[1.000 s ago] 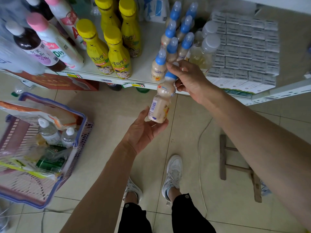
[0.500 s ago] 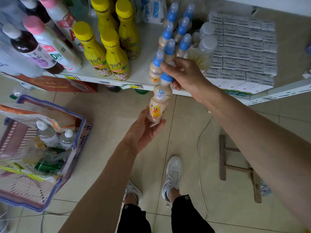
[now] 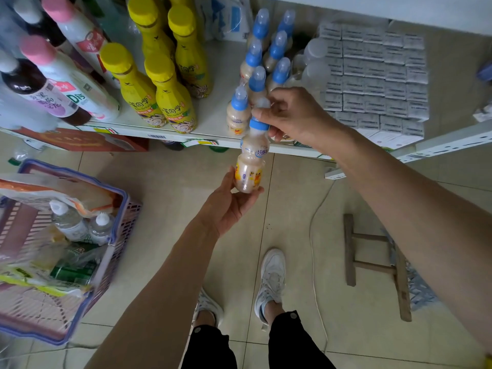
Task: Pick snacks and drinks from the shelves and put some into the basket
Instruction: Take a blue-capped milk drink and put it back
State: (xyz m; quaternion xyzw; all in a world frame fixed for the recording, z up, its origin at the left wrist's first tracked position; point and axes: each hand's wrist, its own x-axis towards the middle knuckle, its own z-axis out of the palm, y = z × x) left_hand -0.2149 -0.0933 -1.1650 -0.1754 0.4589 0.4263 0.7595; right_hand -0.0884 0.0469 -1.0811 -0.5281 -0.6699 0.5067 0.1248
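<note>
Below shelf edge: right hand [image 3: 295, 115] pinches bottle [image 3: 250, 161] cap; left hand [image 3: 229, 206] cups base.

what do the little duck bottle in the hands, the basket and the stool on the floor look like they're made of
Duck bottle: likely thin translucent plastic, since the beige drink shows through, with a glossy printed sleeve and a blue plastic collar.
Basket: moulded plastic, going by its slotted lattice walls, pinkish with a smooth blue-purple rim.
Stool: probably bare wood, with dull brown slats and no visible sheen.
</note>
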